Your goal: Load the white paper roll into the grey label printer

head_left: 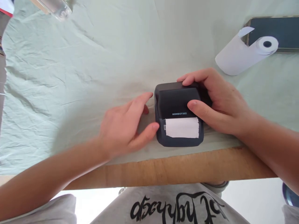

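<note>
A small black label printer (178, 101) lies near the table's front edge, with a strip of white paper (182, 127) showing across its lower part. My right hand (217, 99) grips the printer's right side, its thumb on the lid and its fingers at the back corner. At the left side is my left hand (128, 121), slightly blurred, with thumb and fingers apart; the thumb tip is at the printer's edge and nothing is held in it.
A partly unrolled white paper roll (247, 54) lies at the right, against a dark phone-like device (287, 32). A clear plastic object (59, 9) is at the upper left. Pale wrinkled cloth (70, 68) covers the table, and its wooden front edge (163, 171) is bare.
</note>
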The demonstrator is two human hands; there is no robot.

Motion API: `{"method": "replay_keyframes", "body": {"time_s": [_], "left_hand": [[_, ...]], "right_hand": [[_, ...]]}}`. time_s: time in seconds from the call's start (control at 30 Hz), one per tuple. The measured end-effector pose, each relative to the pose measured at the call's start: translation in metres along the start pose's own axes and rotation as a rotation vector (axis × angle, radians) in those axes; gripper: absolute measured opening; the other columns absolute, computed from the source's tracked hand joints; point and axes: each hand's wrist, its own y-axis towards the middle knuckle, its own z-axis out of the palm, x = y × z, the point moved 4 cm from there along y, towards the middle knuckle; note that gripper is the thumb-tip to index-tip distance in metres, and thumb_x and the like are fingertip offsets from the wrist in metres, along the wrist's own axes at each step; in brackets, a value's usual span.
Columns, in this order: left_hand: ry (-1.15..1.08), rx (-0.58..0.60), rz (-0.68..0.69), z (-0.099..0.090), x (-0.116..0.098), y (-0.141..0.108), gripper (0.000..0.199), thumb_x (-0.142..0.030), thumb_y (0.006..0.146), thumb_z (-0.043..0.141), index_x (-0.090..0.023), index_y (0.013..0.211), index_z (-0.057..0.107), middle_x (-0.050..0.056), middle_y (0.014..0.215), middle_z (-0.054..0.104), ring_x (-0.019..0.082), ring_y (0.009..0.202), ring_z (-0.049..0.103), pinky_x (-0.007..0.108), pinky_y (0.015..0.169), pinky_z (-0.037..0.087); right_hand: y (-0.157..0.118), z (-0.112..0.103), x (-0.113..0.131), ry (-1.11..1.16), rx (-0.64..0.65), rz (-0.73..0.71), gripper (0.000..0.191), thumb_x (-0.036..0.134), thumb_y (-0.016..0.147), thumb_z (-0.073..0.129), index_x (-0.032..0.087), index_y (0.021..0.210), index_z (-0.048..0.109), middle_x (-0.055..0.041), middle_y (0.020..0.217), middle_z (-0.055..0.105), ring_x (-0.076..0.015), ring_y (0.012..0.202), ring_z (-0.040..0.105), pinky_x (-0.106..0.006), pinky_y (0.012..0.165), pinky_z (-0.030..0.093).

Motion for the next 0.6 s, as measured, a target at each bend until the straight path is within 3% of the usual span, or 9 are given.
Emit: {"method": "replay_keyframes", "body": {"time_s": [0.07, 0.13, 0.23, 0.33, 0.47, 0.6], "left_hand": [[0.107, -0.075, 0.181, 0.004, -0.012, -0.015, 0.072, -0.061, 0.122, 0.037, -0.008, 0.169, 0.048, 0.025, 0.145, 0.078, 0.035, 0.122, 0.082, 0.042, 0.087, 0.065], [0.194, -0.103, 0.251, 0.011, -0.02, -0.027, 0.083, -0.063, 0.122, 0.033, -0.001, 0.177, 0.036, 0.031, 0.151, 0.073, 0.041, 0.134, 0.077, 0.05, 0.104, 0.065], [0.276, -0.085, 0.297, 0.021, -0.028, -0.038, 0.091, -0.062, 0.121, 0.036, 0.012, 0.173, 0.034, 0.038, 0.151, 0.07, 0.045, 0.14, 0.074, 0.05, 0.11, 0.063], [0.325, -0.085, 0.286, 0.025, -0.032, -0.04, 0.09, -0.059, 0.119, 0.043, 0.017, 0.168, 0.038, 0.041, 0.153, 0.069, 0.045, 0.145, 0.071, 0.049, 0.114, 0.061], [0.297, -0.079, 0.246, 0.026, -0.031, -0.036, 0.088, -0.057, 0.119, 0.045, 0.013, 0.172, 0.036, 0.038, 0.155, 0.069, 0.043, 0.143, 0.073, 0.048, 0.112, 0.061], [0.223, -0.068, 0.162, 0.026, -0.023, -0.031, 0.096, -0.066, 0.119, 0.046, 0.001, 0.183, 0.024, 0.031, 0.16, 0.069, 0.04, 0.141, 0.074, 0.048, 0.108, 0.062]], "right_hand": [[0.0, 0.0, 0.0, -0.004, -0.004, -0.003, 0.032, 0.046, 0.108, 0.061, 0.027, 0.135, 0.063, -0.0083, 0.147, 0.076, -0.028, 0.127, 0.078, -0.047, 0.1, 0.069], [0.0, 0.0, 0.001, -0.009, -0.012, -0.006, 0.032, 0.046, 0.108, 0.062, 0.027, 0.134, 0.064, -0.0086, 0.147, 0.077, -0.0283, 0.129, 0.078, -0.047, 0.101, 0.069], [0.0, -0.001, 0.001, -0.016, -0.018, -0.001, 0.033, 0.046, 0.108, 0.062, 0.027, 0.134, 0.065, -0.008, 0.146, 0.077, -0.0278, 0.128, 0.078, -0.046, 0.1, 0.07], [0.0, -0.001, 0.002, -0.021, -0.017, -0.006, 0.033, 0.046, 0.108, 0.061, 0.027, 0.134, 0.064, -0.0078, 0.146, 0.077, -0.0274, 0.126, 0.078, -0.046, 0.099, 0.07], [0.0, -0.001, 0.003, -0.018, -0.019, -0.021, 0.032, 0.048, 0.109, 0.061, 0.028, 0.134, 0.063, -0.0085, 0.145, 0.077, -0.0284, 0.127, 0.078, -0.047, 0.098, 0.07], [-0.004, -0.002, 0.006, -0.106, -0.064, -0.088, 0.035, 0.054, 0.112, 0.058, 0.027, 0.133, 0.065, -0.0105, 0.138, 0.075, -0.0284, 0.121, 0.076, -0.045, 0.092, 0.067]]}}
